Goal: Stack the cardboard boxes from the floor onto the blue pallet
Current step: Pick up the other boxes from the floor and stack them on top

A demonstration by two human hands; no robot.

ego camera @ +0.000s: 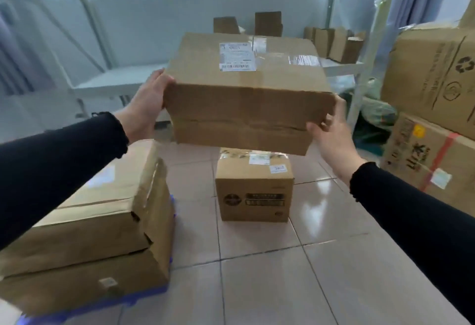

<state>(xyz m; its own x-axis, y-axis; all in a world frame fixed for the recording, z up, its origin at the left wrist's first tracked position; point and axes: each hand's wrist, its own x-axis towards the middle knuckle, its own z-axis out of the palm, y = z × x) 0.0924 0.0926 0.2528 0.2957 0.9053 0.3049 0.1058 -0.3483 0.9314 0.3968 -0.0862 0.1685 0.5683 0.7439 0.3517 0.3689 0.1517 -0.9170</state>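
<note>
Nearest, at lower left, two taped cardboard boxes (84,224) sit stacked on the blue pallet (144,296), whose edge shows beneath them; a small square sticker on the lower box is too blurred to read. On the tiled floor (270,286) ahead stands a small printed carton (254,191) with a round logo and dark text bars, illegible. Above it, both black-sleeved arms hold a large cardboard box (246,93) in the air — left hand (146,106) flat against its left side, right hand (331,131) gripping the lower right corner. Its white shipping label (237,57) carries barcodes, unreadable. At right, big cartons (431,77) show a recycling symbol and Chinese characters.
</note>
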